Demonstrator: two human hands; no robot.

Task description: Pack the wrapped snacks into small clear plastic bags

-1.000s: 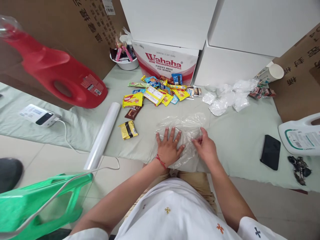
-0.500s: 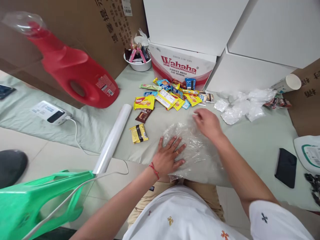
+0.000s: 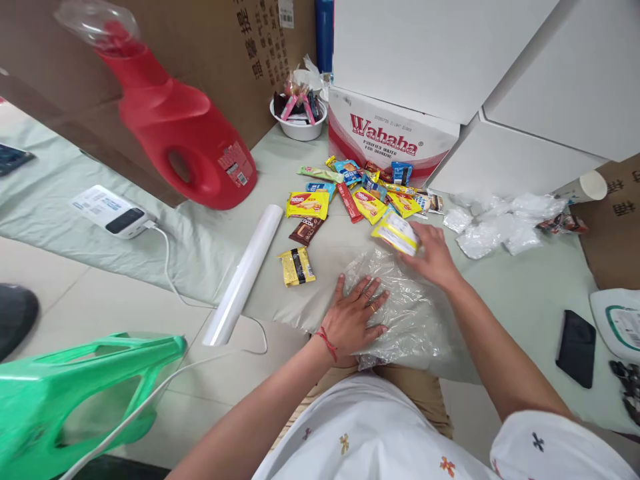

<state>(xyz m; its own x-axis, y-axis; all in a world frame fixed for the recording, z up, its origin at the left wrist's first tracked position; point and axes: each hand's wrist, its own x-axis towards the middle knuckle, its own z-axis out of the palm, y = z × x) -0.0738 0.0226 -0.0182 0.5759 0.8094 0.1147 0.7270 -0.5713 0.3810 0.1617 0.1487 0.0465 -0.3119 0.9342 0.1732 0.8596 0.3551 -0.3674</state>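
My left hand (image 3: 356,315) lies flat with fingers spread on a sheet of clear plastic film (image 3: 407,320) at the near edge of the cloth-covered surface. Just past the film, my right hand (image 3: 434,255) grips a yellow and white snack packet (image 3: 397,232) by its right end. Beyond it spreads a pile of wrapped snacks, among them a yellow Nabati packet (image 3: 307,204), a red wrapper (image 3: 349,202) and a blue packet (image 3: 401,173). A brown cocoa packet (image 3: 306,231) and a yellow packet with a black band (image 3: 297,267) lie left of my hands.
To the left are a red jug (image 3: 185,127), a white roll (image 3: 245,273), a white device (image 3: 113,212) with a cable and a green stool (image 3: 75,373). A Wahaha box (image 3: 390,133) and white bowl (image 3: 300,130) stand behind. Clear plastic packets (image 3: 483,233) and a phone (image 3: 576,349) lie right.
My right hand has taken the yellow and white snack packet from the pile and brought it nearer, uncovering a red wrapper. My left hand stays flat on the film. The view has shifted slightly.
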